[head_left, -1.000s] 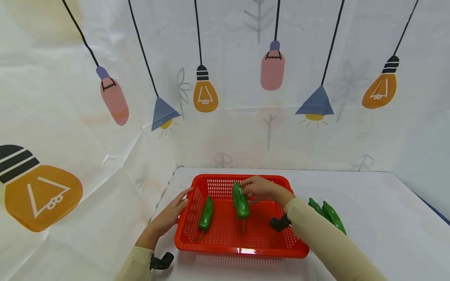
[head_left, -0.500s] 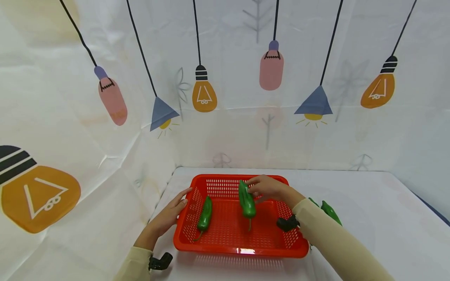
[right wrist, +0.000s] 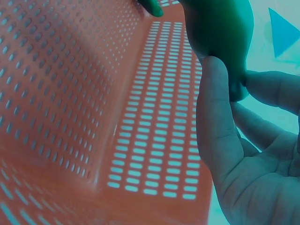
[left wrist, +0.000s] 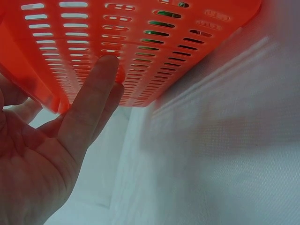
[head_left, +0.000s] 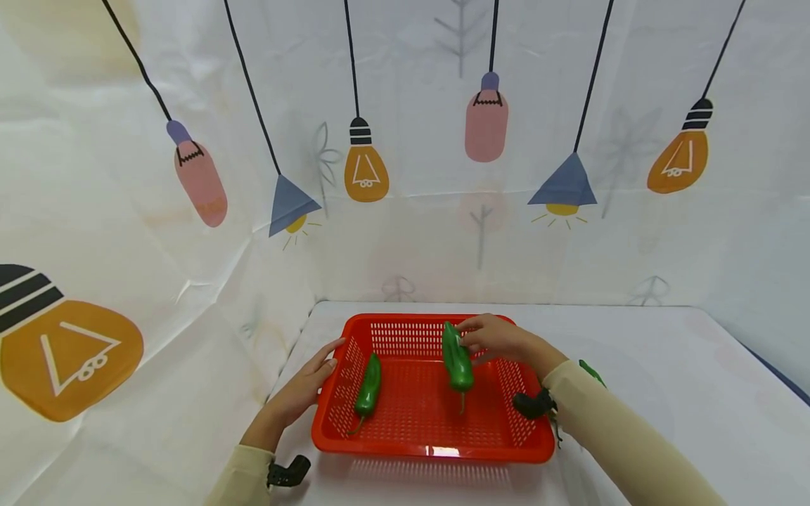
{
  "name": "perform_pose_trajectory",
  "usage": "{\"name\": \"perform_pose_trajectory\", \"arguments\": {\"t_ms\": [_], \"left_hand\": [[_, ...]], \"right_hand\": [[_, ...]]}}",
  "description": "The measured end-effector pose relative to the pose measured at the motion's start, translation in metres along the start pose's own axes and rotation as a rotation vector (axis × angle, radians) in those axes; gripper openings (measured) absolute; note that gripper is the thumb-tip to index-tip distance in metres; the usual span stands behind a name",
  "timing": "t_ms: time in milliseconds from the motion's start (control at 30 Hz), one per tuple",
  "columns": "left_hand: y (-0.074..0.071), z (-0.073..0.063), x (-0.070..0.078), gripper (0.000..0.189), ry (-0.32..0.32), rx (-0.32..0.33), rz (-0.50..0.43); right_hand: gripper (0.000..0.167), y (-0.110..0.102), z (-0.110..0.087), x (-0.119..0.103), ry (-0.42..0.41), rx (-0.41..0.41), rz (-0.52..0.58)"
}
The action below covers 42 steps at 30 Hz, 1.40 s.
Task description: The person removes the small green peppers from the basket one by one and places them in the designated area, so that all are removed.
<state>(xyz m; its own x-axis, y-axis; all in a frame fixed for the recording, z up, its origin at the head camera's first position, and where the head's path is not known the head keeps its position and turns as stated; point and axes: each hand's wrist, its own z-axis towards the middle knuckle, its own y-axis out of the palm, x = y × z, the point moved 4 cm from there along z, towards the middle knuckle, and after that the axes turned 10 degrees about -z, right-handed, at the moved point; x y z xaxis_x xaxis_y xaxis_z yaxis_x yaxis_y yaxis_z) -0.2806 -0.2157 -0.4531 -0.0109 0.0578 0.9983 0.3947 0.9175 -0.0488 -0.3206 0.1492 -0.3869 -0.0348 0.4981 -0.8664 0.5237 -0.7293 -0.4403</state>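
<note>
My right hand (head_left: 506, 344) pinches a long green pepper (head_left: 457, 362) at one end, and it hangs stem-down over the right part of a red perforated plastic basket (head_left: 380, 445). In the right wrist view, thumb and fingers hold the end of this pepper (right wrist: 220, 33) near the basket's slotted wall (right wrist: 157, 112). A second green pepper (head_left: 369, 390) lies in the basket along its left side, stem toward me. At the basket's left rim is my left hand (head_left: 300, 393); in the left wrist view its extended fingers (left wrist: 91, 101) touch the outer wall.
A green pepper (head_left: 591, 372) outside the basket on the right is mostly hidden behind my right sleeve (head_left: 620, 429). The white tabletop (head_left: 671, 365) spreads around the basket. Behind it hangs a white sheet (head_left: 418, 246) printed with lamps.
My right hand has moved to the right over the basket with the pepper in its fingers. My right sleeve now covers more of the peppers outside. The left hand stays at the rim.
</note>
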Motion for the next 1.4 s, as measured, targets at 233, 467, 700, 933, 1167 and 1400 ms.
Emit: {"name": "perform_pose_trajectory", "arguments": {"t_ms": [233,467,700,933,1167,1400], "left_hand": [[0.001,-0.001,0.0,0.055,-0.005,0.0,-0.004],[0.001,0.0,0.0,0.055,0.003,-0.011,-0.007],[0.001,0.0,0.0,0.056,0.008,-0.018,-0.006],[0.0,0.0,0.0,0.056,0.004,-0.015,-0.008],[0.001,0.0,0.0,0.056,0.001,-0.006,0.001],[0.001,0.0,0.001,0.055,0.0,0.003,0.002]], "right_hand": [[0.047,-0.007,-0.005,0.003,-0.007,0.0,-0.021],[0.046,-0.014,-0.009,0.005,-0.023,0.005,-0.038],[0.045,-0.021,-0.018,0.004,-0.038,0.005,-0.048],[0.046,-0.024,-0.025,0.002,-0.039,0.009,-0.056],[0.043,-0.03,-0.031,0.008,-0.041,0.013,-0.068],[0.046,-0.04,-0.039,0.012,-0.052,0.025,-0.081]]}}
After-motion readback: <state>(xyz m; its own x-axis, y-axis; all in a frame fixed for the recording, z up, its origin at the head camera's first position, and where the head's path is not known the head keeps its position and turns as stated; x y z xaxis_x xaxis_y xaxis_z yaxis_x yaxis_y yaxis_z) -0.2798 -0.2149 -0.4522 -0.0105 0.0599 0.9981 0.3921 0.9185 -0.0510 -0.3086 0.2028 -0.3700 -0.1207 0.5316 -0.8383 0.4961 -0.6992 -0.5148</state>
